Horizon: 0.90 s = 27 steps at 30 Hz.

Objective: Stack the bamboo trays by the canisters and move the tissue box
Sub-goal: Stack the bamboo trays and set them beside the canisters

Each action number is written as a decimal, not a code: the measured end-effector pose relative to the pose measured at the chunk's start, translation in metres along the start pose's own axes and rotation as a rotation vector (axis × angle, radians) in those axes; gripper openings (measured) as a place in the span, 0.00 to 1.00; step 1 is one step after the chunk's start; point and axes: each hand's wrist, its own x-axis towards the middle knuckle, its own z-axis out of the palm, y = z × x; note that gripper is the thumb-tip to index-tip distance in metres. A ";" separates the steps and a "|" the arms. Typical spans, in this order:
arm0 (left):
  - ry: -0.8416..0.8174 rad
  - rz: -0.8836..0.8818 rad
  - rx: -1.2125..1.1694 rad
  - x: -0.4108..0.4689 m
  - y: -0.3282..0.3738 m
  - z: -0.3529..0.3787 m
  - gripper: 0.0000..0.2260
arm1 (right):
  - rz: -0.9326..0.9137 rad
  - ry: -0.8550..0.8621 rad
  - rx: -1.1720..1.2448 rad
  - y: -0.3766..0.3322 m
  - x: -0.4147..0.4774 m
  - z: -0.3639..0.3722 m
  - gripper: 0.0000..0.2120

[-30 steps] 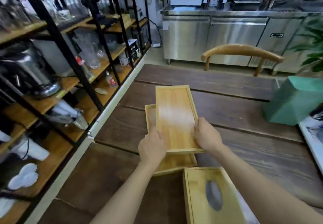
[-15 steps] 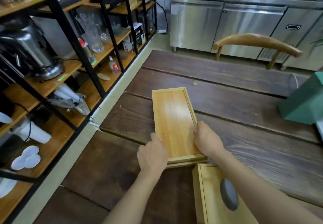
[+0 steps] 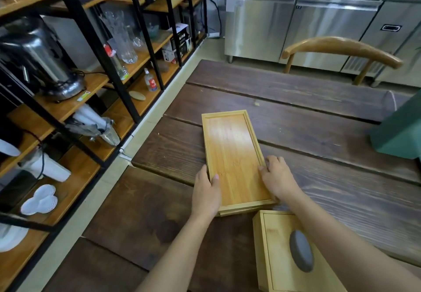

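Note:
Two long bamboo trays lie stacked on the dark wooden table (image 3: 319,118). The top tray (image 3: 232,150) covers the lower tray (image 3: 237,212), of which only the near edge shows. My left hand (image 3: 206,191) grips the stack's left side, thumb over the rim. My right hand (image 3: 276,177) presses on the right rim, fingers resting inside the top tray. A bamboo tissue box (image 3: 284,253) with a dark oval slot stands just in front of the stack, under my right forearm. No canisters are in view.
A black metal shelf rack (image 3: 95,48) with glassware, bottles and plates runs along the table's left side. A green box (image 3: 401,132) stands at the right edge. A wooden chair back (image 3: 339,48) and steel counters (image 3: 296,25) lie beyond the far edge.
The top tray has come down from an offset position onto the lower tray and now lines up with it. Both hands stay on the stack's sides.

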 end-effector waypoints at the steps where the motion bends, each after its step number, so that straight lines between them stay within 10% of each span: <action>1: -0.059 -0.065 -0.154 0.000 0.002 0.001 0.22 | 0.034 -0.023 0.033 0.000 0.001 0.000 0.17; 27: -0.458 -0.098 -0.075 0.025 0.085 0.098 0.19 | 0.330 0.046 0.324 0.087 0.017 -0.079 0.10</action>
